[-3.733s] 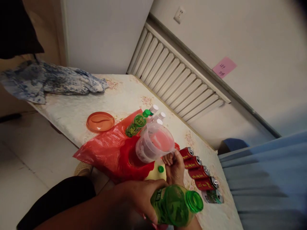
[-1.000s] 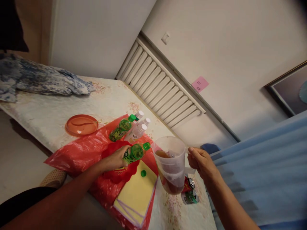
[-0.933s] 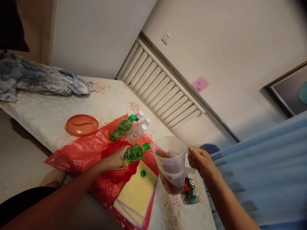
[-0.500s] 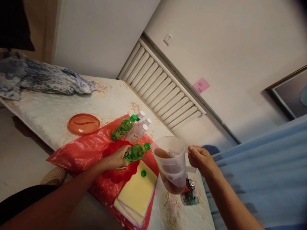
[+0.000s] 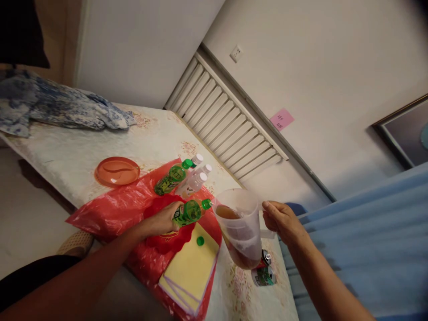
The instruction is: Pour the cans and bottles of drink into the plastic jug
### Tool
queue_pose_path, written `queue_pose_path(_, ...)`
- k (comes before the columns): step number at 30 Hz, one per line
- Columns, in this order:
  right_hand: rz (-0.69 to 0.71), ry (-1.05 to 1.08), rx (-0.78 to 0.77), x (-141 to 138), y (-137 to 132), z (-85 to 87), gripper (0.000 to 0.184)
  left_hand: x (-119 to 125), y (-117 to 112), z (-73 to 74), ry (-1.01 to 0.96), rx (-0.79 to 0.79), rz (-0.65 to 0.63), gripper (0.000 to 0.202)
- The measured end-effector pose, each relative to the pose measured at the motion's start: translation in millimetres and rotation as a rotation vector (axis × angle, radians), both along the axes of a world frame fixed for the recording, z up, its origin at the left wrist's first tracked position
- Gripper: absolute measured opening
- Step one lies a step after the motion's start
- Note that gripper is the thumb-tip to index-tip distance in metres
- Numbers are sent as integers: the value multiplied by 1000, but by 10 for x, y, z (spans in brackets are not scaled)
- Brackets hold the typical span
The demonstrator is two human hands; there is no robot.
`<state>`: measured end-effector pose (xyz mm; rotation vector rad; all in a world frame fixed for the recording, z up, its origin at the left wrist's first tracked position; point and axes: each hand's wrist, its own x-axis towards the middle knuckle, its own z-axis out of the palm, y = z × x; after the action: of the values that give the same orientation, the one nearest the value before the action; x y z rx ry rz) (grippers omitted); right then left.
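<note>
Left arm reaches in from the lower left, forearm bare and stretched across the red bag. Left hand is clasped around the lower half of a green bottle, fingers wrapped over its body. The bottle lies almost level, with its green neck pointing at the jug and ending just beside the rim; cannot tell whether they touch. Right arm comes in from the lower right, wrist bent upward. Right hand is clenched on the jug's handle, thumb on top and fingers curled under. The jug is clear plastic and is held off the table, leaning a little toward the bottle. Brown liquid sits in its bottom, and there is a brown patch inside near the rim on the bottle side. Below and left of the jug a yellow pad lies on the bag, with a loose green cap on it. Under the jug's base two cans lie on their sides. Beyond the jug to the left a second green bottle lies beside white-capped clear bottles. Further left is an orange dish. Well apart, at the far-left table end, there is a crumpled blue cloth. Behind the jug is a slatted radiator.
</note>
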<state>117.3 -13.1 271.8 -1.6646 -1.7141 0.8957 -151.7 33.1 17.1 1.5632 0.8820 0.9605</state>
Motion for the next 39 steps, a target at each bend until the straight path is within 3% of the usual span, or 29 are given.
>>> queue_pose_path(10, -12, -28, -11, -69, -4, 54, 57, -17, -43, 94, -6, -53, -16, 59)
queue_pose_path(39, 11, -105, -29, -106, 46, 121, 57, -15, -30, 59, -27, -19, -12, 57)
